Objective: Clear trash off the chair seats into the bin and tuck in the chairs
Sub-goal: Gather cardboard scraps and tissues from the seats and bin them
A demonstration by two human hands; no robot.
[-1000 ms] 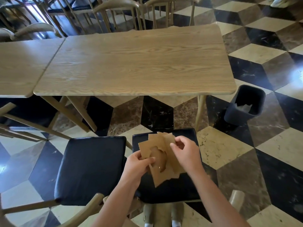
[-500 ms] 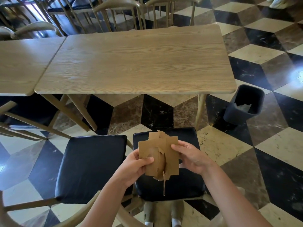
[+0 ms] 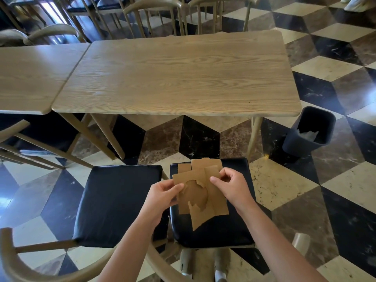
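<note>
Several torn brown cardboard pieces (image 3: 200,192) form a loose stack held over the black seat of the right chair (image 3: 223,233). My left hand (image 3: 162,193) pinches the stack's left edge, thumb on top. My right hand (image 3: 232,186) pinches its right side with curled fingers. The left chair's black seat (image 3: 118,202) lies bare beside it. A dark bin (image 3: 309,131) stands on the floor at the right, past the table's corner, with pale crumpled paper inside.
A long wooden table (image 3: 179,78) stands just beyond both chairs, joined by a second table (image 3: 30,78) on the left. More wooden chairs (image 3: 154,9) line the far side. The curved backrest (image 3: 40,267) of the left chair is near me. Checkered marble floor surrounds everything.
The cardboard stack was raised upright half a second ago; now both hands have tilted it flatter and lowered it toward the right chair seat, still gripping it.
</note>
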